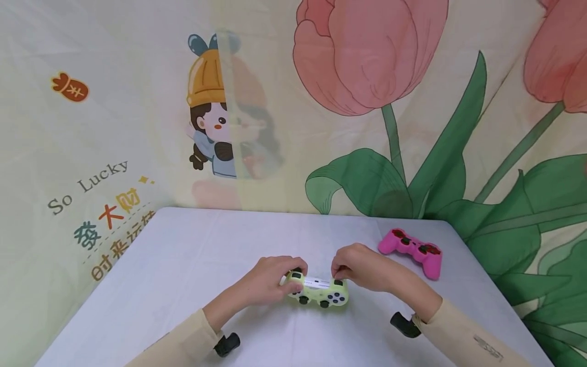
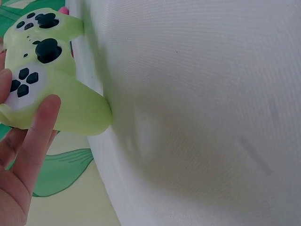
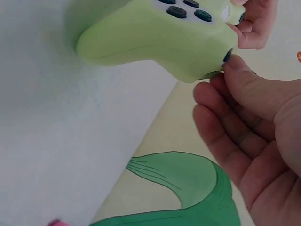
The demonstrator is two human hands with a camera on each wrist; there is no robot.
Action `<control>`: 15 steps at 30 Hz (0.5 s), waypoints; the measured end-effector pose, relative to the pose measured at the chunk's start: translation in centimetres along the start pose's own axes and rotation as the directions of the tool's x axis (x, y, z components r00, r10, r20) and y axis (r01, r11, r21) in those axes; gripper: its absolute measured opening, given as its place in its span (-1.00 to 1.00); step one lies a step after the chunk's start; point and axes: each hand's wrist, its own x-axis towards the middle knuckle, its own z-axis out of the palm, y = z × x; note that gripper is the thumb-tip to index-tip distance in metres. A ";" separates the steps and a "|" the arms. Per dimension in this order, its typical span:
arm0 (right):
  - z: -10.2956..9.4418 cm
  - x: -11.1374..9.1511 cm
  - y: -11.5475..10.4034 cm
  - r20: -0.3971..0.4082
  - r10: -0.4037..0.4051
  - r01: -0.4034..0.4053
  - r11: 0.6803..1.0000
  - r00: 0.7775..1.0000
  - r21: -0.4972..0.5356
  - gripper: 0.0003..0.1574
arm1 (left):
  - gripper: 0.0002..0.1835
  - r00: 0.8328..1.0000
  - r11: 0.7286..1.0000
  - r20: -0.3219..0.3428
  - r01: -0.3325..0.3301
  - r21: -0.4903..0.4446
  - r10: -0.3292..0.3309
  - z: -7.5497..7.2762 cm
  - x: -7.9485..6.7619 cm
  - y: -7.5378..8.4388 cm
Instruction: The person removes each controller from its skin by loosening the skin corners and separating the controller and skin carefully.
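Note:
A light green game controller (image 1: 324, 294) with black sticks and buttons is at the middle of the table, its button face toward me. My left hand (image 1: 266, 280) grips its left end; in the left wrist view one finger (image 2: 44, 110) lies along the grip near the direction buttons. At the other end, my right hand (image 1: 362, 266) has its thumb and curled fingers at the top right shoulder buttons. Up close in the right wrist view, the thumb (image 3: 244, 77) touches a dark shoulder button, with the fingers bent just below. The controller's back is hidden.
Behind and to the right on the white table (image 1: 192, 265) lies a pink game controller (image 1: 412, 250) with dark buttons. A printed cloth (image 1: 270, 193) with tulips and a cartoon figure hangs behind the table. Dark wrist cameras sit at both sleeves.

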 end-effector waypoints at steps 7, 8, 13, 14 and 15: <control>1.6 -1.5 0.9 -0.131 -0.044 0.045 0.999 0.990 0.006 -0.80 | -0.74 1.000 1.000 -0.011 0.003 -0.009 -0.003 0.1 0.2 -0.2; 1.8 -1.7 1.1 -0.150 -0.050 0.052 0.999 0.987 0.010 -0.80 | -0.74 1.000 1.000 -0.010 0.004 -0.010 -0.004 0.1 0.3 -0.2; 2.5 -2.3 1.7 -0.210 -0.075 0.083 0.996 0.975 0.030 -0.77 | -0.75 1.000 1.000 -0.003 0.013 -0.011 -0.013 0.1 0.4 -0.2; 2.7 -2.3 1.8 -0.215 -0.078 0.087 0.996 0.973 0.035 -0.76 | -0.75 1.000 1.000 -0.001 0.016 -0.012 -0.016 0.0 0.4 -0.2; 2.7 -2.3 1.9 -0.221 -0.083 0.094 0.995 0.972 0.041 -0.76 | -0.75 1.000 1.000 0.000 0.019 -0.012 -0.019 0.0 0.4 -0.2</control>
